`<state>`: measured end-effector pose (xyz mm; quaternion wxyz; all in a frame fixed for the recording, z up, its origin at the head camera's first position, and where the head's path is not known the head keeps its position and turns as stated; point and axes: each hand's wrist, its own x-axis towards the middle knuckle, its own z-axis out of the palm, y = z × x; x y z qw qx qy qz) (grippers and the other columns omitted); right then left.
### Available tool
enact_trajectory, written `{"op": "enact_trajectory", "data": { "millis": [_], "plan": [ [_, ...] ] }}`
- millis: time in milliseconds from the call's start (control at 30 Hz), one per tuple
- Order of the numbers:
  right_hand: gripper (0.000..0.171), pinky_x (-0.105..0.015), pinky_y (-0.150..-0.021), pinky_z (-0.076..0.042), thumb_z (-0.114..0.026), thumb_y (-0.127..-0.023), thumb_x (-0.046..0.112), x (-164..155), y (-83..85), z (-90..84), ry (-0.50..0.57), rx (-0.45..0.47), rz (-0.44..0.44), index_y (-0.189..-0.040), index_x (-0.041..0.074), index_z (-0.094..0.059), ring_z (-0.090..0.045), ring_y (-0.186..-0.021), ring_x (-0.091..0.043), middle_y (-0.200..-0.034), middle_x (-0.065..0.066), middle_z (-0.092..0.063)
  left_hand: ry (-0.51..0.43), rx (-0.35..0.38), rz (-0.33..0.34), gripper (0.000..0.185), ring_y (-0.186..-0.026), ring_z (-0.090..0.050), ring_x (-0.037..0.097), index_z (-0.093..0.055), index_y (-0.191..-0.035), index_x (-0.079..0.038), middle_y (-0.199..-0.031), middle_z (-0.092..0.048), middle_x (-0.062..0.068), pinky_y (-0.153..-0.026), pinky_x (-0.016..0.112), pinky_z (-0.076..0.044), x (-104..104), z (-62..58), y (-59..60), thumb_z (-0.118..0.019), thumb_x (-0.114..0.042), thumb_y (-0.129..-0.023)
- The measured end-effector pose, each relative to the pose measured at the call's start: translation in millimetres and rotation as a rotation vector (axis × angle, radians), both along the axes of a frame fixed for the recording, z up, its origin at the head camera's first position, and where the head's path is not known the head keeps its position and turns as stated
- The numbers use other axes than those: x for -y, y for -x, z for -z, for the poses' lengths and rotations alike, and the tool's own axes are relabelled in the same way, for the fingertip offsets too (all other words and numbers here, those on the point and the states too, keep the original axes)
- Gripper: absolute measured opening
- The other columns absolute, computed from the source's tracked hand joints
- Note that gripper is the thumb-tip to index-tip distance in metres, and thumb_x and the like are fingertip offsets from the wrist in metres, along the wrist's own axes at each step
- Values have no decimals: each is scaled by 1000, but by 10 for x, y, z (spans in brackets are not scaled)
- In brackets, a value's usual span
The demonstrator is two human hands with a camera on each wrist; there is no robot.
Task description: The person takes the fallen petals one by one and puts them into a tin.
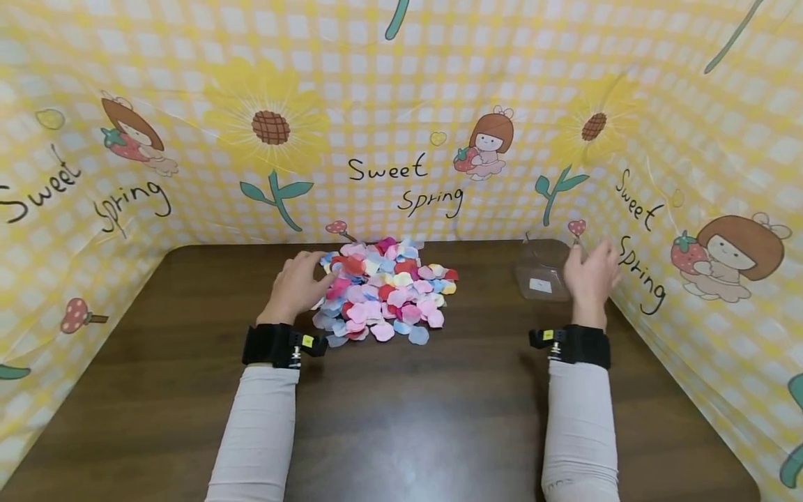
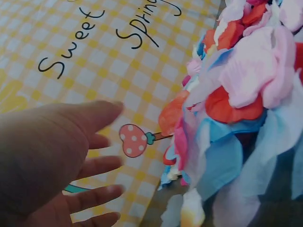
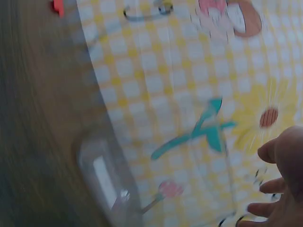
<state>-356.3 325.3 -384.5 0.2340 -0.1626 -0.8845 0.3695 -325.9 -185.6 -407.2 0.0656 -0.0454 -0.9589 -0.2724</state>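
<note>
Colourful fabric petals (image 1: 383, 289) in pink, red, blue, white and yellow lie heaped toward the back of the brown table. My left hand (image 1: 297, 284) is at the left side of the heap. In the left wrist view, its fingers (image 2: 97, 198) are fairly straight and spread, with a gap between them and the petals (image 2: 246, 80). A clear plastic container (image 1: 538, 275) with a small white label stands at the back right. Just right of it is my right hand (image 1: 592, 272), fingers loosely extended and nothing held. The right wrist view shows the container (image 3: 102, 165) blurred, apart from the fingers.
A yellow-and-white checked cloth (image 1: 389, 90) printed with flowers, figures and lettering rises behind the table and along both sides. The brown tabletop (image 1: 414, 418) stretches forward between my forearms. Both wrists carry black straps with small cameras.
</note>
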Motion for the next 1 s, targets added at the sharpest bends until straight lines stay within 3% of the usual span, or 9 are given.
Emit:
{"op": "enact_trajectory", "data": {
  "millis": [167,300,533,667,867,1000],
  "plan": [
    [67,-51,-122,-22,-32,-106,27,-245,30,114,239,87,-90,-163,1,-8,-21,-152,-41,-166,-26,-17,-37,96,53,49,-113,-56,37,-57,-142,-2,-132,-59,22,-95,58,-47,-24,75,20,-64,-28,-101],
    [63,-50,-120,-27,-30,-105,17,-252,66,167,306,87,-142,-162,-1,-11,-29,-149,-40,-162,-27,-28,-39,145,50,42,-107,-57,34,-63,-135,-4,-125,-62,20,-92,55,-48,-21,96,24,-66,-28,-100],
    [56,-52,-115,-34,-31,-102,11,-154,85,169,273,80,-151,-156,-6,-30,-37,-144,-42,-155,-29,-39,-57,221,59,41,-110,-56,35,-65,-133,-4,-126,-63,20,-94,54,-48,30,96,22,-66,-28,-100],
    [55,-55,-113,-35,-31,-102,10,-86,54,111,211,136,-192,-154,-8,-35,-37,-143,-44,-154,-31,-40,-76,250,79,41,-109,-57,34,-66,-132,-4,-126,-64,19,-92,52,-48,43,105,26,-69,-28,-99],
    [58,-58,-115,-31,-28,-98,8,7,53,33,118,237,-363,-152,-14,-30,-32,-145,-49,-154,-36,-35,-97,199,82,37,-100,-60,30,-70,-127,-6,-112,-68,14,-81,44,-50,59,90,49,-74,-24,-95],
    [61,-61,-118,-24,-22,-101,11,86,34,7,153,325,-489,-155,-15,-14,-20,-149,-51,-160,-37,-19,-115,163,73,33,-99,-59,31,-71,-126,-7,-111,-67,14,-80,45,-48,63,51,33,-72,-23,-97]
  ]
}}
